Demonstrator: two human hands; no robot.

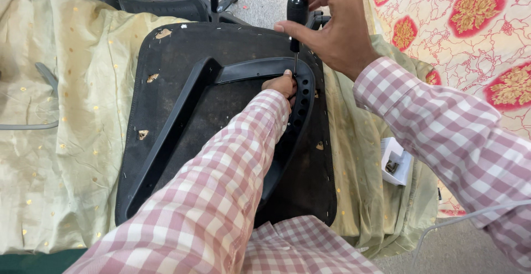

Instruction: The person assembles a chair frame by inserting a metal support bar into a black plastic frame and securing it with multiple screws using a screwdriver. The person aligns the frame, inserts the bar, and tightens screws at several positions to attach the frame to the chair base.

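My right hand (332, 27) grips a screwdriver (297, 16) upright over the black seat frame (182, 113); my left hand (282, 86) pinches its tip. A small white box (396, 160) (open, contents unclear) lies on the green cloth (61, 141) at right.

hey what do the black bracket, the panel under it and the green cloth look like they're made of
The bracket looks like moulded black plastic, smooth with a dull sheen and round holes. The panel seems to be board covered in matte black fabric, with staples along its edge. The cloth looks like thin shiny fabric, creased, with gold dots.
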